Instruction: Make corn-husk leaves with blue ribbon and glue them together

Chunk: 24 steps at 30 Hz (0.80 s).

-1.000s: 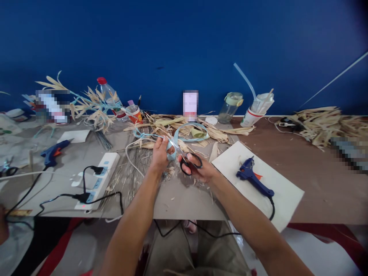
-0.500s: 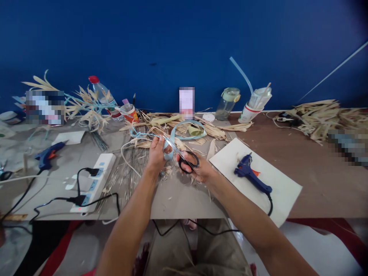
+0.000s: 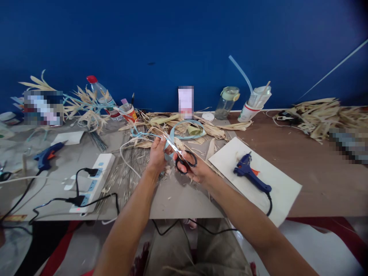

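My left hand (image 3: pixel 158 153) is closed, pinching a light blue ribbon (image 3: pixel 171 132) that rises from the fingers and curls into a loose loop over the husks. A thin light blue stem (image 3: pixel 143 134) runs from the same fingertips to the left. My right hand (image 3: pixel 194 166) grips black-handled scissors (image 3: pixel 177 148), fingers in the handle loops. The scissor blades point up and left, their tips at the ribbon beside my left fingertips. Whether the blades touch the ribbon I cannot tell. Dry corn husks (image 3: pixel 212 130) lie just behind both hands.
On the right, a blue glue gun (image 3: pixel 251 174) rests on a white board (image 3: pixel 276 199). A power strip (image 3: pixel 96 180) with black cords and another glue gun (image 3: pixel 46 155) lie left. A bottle (image 3: pixel 102 94), paper cups and a jar (image 3: pixel 227 103) line the wall.
The scissors have turned slightly and their handles have shifted a little left, showing more of the blades. My left hand stays nearly in place with the ribbon.
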Motion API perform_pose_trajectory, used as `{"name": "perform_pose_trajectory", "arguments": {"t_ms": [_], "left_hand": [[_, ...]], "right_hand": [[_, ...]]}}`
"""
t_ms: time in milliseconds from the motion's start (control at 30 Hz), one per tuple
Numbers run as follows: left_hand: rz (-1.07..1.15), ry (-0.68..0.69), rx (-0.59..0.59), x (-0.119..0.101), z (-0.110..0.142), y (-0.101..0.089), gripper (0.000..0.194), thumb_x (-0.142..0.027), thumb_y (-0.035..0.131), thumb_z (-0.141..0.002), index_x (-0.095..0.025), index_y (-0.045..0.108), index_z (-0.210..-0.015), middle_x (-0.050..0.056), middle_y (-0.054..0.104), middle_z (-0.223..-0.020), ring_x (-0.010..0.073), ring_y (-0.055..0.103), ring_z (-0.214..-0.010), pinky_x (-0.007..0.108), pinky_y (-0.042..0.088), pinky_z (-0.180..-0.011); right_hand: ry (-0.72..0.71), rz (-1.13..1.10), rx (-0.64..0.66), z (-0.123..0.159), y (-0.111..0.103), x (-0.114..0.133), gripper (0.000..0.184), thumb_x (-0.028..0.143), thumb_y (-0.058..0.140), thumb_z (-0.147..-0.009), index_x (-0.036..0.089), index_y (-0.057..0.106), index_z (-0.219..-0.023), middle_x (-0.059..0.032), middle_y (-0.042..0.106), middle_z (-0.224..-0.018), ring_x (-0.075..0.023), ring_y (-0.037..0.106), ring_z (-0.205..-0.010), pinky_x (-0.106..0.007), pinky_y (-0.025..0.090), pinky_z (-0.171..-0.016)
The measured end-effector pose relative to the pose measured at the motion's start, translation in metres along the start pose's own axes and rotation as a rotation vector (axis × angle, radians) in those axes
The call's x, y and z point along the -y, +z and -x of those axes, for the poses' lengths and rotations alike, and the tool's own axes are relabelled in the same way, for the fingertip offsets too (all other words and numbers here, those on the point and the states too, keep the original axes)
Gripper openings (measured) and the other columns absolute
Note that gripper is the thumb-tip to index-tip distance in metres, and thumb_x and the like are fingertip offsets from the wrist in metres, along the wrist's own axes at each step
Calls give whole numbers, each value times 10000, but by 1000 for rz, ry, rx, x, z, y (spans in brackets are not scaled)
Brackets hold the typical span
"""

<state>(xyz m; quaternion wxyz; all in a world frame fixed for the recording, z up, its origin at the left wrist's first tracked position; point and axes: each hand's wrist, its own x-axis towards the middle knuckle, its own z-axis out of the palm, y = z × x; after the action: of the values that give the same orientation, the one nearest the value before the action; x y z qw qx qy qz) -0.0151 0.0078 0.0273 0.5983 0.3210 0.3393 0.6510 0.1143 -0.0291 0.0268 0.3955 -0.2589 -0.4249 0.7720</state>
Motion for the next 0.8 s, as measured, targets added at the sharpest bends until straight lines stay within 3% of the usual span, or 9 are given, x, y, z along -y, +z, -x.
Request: {"name": "perform_pose_trajectory", "arguments": {"t_ms": [133, 333, 667, 800], "left_hand": [[-16, 6, 8, 0, -1, -1, 349, -392, 691, -694, -183, 412, -679, -97, 273, -478, 18, 268, -377, 144, 274, -385], [-49, -19, -15, 1, 3, 2, 339, -401, 677, -711, -184, 419, -675, -95, 301, -453, 25, 294, -360, 143, 253, -363], [17, -9, 68, 3, 3, 0, 337, -370, 685, -705, -184, 405, -685, -100, 291, -460, 21, 279, -365, 147, 260, -372], [-14, -24, 47, 2, 5, 1, 323, -383, 679, -708, -188, 421, -696, -102, 306, -445, 26, 300, -341, 152, 253, -358]], "right_hand": [[-18, -2, -31, 0, 2, 0, 464, 609, 591, -711, 157, 576, -813, 72, 424, -398, -64, 315, -393, -226, 238, -434], [-24, 48, -31, 0, 7, 1, 508, 654, 560, -700, 164, 560, -838, 34, 530, -470, -59, 337, -388, -218, 156, -407], [-82, 42, -35, -1, 2, -6, 444, 590, 602, -700, 157, 563, -793, 65, 460, -394, -59, 332, -384, -225, 200, -446], [-77, 49, -23, -2, 3, -5, 466, 614, 593, -694, 162, 558, -801, 57, 484, -417, -60, 343, -390, -222, 194, -441]]}}
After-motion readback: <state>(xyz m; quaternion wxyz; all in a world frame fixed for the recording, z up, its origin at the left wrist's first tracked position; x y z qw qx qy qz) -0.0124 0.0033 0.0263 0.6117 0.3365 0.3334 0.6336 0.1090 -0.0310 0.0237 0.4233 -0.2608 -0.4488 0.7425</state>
